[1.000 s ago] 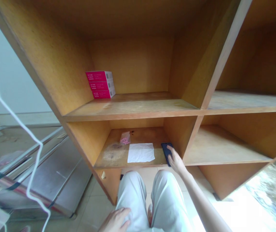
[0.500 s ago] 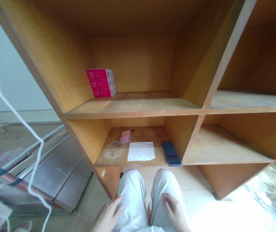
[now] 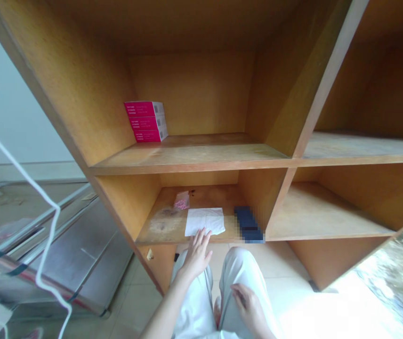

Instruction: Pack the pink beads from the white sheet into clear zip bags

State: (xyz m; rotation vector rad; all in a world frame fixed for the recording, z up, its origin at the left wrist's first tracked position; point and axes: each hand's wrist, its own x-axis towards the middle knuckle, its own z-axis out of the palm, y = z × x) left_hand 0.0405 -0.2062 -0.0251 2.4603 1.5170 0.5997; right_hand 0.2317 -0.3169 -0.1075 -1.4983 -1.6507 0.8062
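Observation:
My left hand (image 3: pixel 197 254) reaches forward with its fingers spread, the fingertips at the near edge of a white sheet of paper (image 3: pixel 205 220) lying on the lower shelf (image 3: pixel 159 230). It holds nothing. My right hand (image 3: pixel 249 308) rests on my right thigh with loosely spread fingers and nothing in it. A dark blue flat object (image 3: pixel 249 224), blurred in the picture, lies on the same shelf just right of the paper. A small pink packet (image 3: pixel 181 201) sits behind the paper.
Three stacked pink boxes (image 3: pixel 147 121) stand at the back left of the upper shelf (image 3: pixel 201 155). The wooden unit has more compartments to the right (image 3: pixel 328 212). A metal cabinet (image 3: pixel 63 259) lies to the left, and a white cable (image 3: pixel 18 169) hangs close to the camera.
My right hand left the dark blue object on the lower shelf and dropped to my thigh. My left hand then rose from my lap and reached to the white paper's edge.

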